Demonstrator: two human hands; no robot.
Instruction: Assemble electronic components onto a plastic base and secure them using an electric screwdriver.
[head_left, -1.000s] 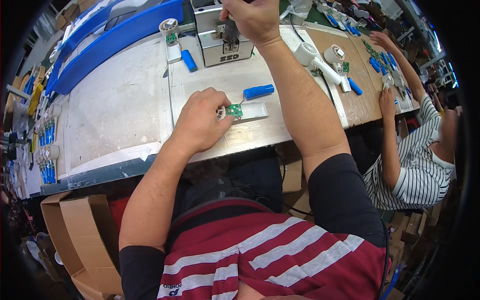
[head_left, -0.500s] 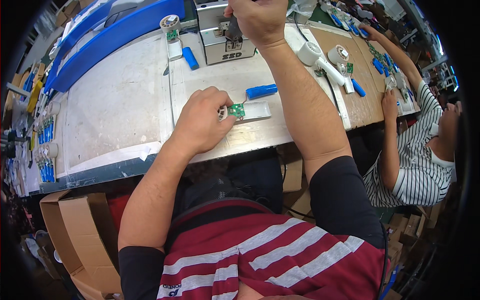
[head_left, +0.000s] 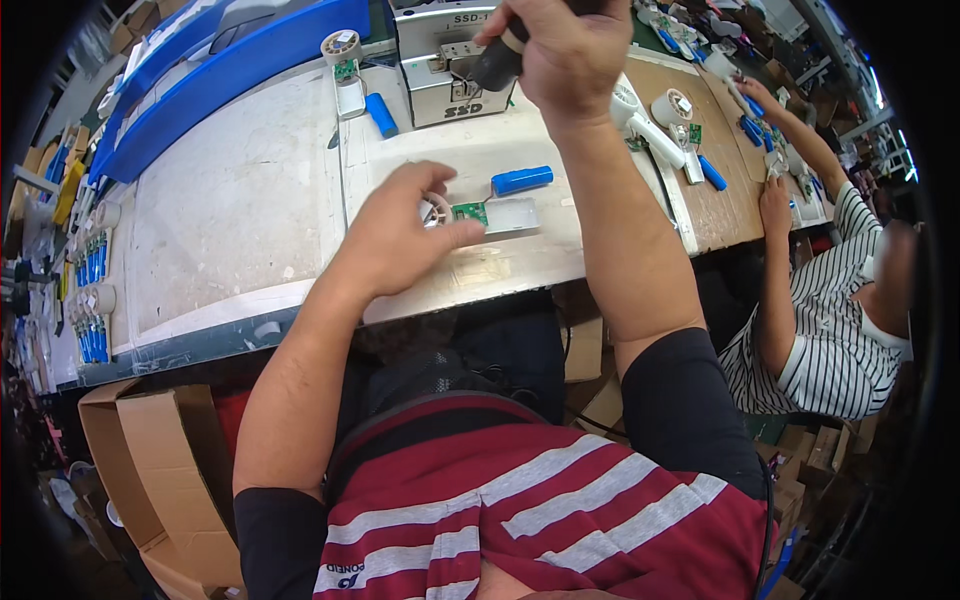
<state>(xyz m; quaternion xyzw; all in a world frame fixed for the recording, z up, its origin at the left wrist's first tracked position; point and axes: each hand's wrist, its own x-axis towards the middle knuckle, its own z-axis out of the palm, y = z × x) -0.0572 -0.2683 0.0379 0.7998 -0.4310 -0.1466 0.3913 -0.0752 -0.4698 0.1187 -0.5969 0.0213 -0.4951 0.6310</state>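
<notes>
In my right hand is a dark electric screwdriver, slanting down to the left. Its lower end is at the front of a box-shaped screw feeder at the back of the table. My left hand is open, thumb and fingers apart around the round white fan head of a small handheld fan. That fan lies on its side with a green circuit board and a hollow white handle shell. A blue cylindrical battery rests just behind the shell, joined by a wire.
Another opened fan with a blue battery lies left of the feeder. At right are a white fan and more fan parts. A blue bin stands back left. A co-worker in a striped shirt handles parts at far right.
My right hand has drawn the screwdriver up and to the right from the feeder's front. My left fingers have loosened and spread off the fan head and circuit board.
</notes>
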